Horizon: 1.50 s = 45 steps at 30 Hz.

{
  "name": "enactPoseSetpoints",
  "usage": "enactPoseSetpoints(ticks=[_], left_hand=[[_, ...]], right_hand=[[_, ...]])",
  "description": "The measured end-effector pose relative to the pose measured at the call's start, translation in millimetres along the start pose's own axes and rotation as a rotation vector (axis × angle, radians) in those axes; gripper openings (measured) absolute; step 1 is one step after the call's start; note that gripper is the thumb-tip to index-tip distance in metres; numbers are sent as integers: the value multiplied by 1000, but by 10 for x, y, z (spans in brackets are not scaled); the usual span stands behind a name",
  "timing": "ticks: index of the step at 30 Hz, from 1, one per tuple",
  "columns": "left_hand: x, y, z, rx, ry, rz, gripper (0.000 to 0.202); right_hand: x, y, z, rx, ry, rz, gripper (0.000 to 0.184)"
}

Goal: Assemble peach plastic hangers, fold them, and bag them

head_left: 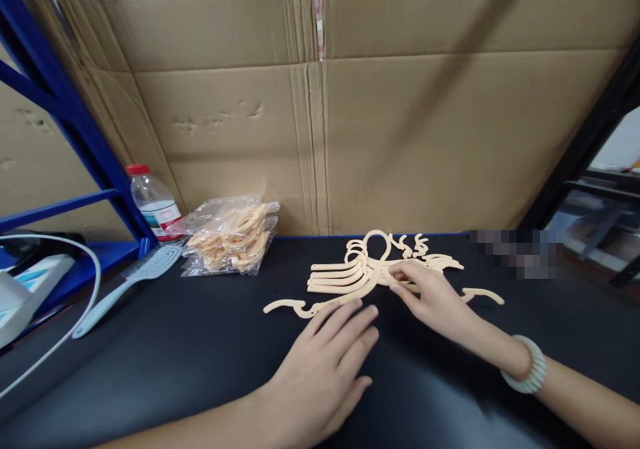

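Observation:
A beige plastic clothes hanger (345, 297) lies on the black tabletop, its hooked arm ends pointing left and right and its ring-like hook toward the cardboard. Near its centre, my right hand (431, 295) pinches the hanger between thumb and fingers, covering part of the right arm. My left hand (327, 362) is held palm down with fingers spread, in front of the left arm; whether a fingertip touches it, I cannot tell. Behind the hanger are several loose arm pieces (333, 277) laid side by side, plus small curved pieces (417, 243) farther right.
Clear plastic bags of beige parts (233, 235) stand at the back left. Beside them are a red-capped bottle (154, 202) and a pale blue hairbrush (133, 282). A white cable (93, 262) and power strip (35, 295) sit far left. A cardboard wall (400, 135) closes the back.

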State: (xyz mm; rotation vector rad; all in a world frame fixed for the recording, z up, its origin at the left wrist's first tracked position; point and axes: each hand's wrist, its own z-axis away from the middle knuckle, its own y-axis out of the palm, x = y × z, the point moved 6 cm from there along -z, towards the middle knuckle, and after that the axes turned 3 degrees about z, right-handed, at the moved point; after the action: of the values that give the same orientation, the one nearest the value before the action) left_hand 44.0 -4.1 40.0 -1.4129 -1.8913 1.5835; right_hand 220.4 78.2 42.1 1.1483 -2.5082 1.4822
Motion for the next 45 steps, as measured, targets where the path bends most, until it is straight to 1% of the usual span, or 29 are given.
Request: enactPoseSetpoints(ticks=[2, 4, 7, 9, 12, 16, 19, 22, 24, 26, 28, 29, 31, 32, 34, 36, 37, 39, 41, 45], left_hand=[[119, 43, 8, 70, -90, -135, 64], [229, 105, 18, 146, -176, -160, 77], [310, 178, 26, 235, -231, -160, 80], [341, 191, 20, 259, -242, -162, 82], [404, 179, -17, 253, -237, -168, 82], [536, 141, -104, 191, -236, -181, 80], [580, 125, -127, 165, -241, -199, 77], [519, 129, -89, 178, -228, -209, 74], [443, 132, -54, 181, -206, -198, 73], [381, 143, -29, 186, -184, -185, 72], [351, 157, -19, 184, -166, -176, 71], [346, 161, -18, 176, -157, -171, 71], [351, 162, -20, 150, -145, -156, 70], [355, 162, -21, 139, -143, -150, 70], [359, 162, -20, 128, -141, -145, 69], [350, 162, -19, 129, -145, -148, 69], [341, 160, -19, 131, -150, -154, 69], [318, 156, -18, 139, -165, -173, 68], [285, 151, -19, 147, -176, -195, 66], [218, 129, -21, 133, -185, -209, 60]], right_hand=[[52, 77, 32, 39, -53, 23, 8], [95, 137, 61, 69, -97, 40, 10], [104, 197, 78, 102, -99, 50, 11], [96, 221, 69, 110, -99, 65, 12], [65, 259, 25, 105, -104, 81, 13], [-11, 319, -62, 79, -90, 89, 11], [-17, 319, -80, 54, -85, 141, 8], [61, 278, -27, 68, -81, 224, 10], [117, 239, 13, 107, -62, 216, 10], [126, 177, 15, 128, -43, 171, 12], [28, 64, -45, 91, -28, 148, 16], [-74, -11, -93, 54, -15, 161, 18], [-377, -165, -203, -14, 32, 233, 17], [-561, -222, -253, -17, 64, 288, 17], [-911, -305, -329, -3, 103, 320, 19], [-1171, -326, -363, 40, 106, 324, 19], [-1254, -318, -367, 64, 97, 320, 18], [-1339, -277, -360, 108, 73, 306, 15], [-1357, -231, -348, 130, 54, 289, 15], [-1354, -193, -339, 111, 37, 242, 18]])
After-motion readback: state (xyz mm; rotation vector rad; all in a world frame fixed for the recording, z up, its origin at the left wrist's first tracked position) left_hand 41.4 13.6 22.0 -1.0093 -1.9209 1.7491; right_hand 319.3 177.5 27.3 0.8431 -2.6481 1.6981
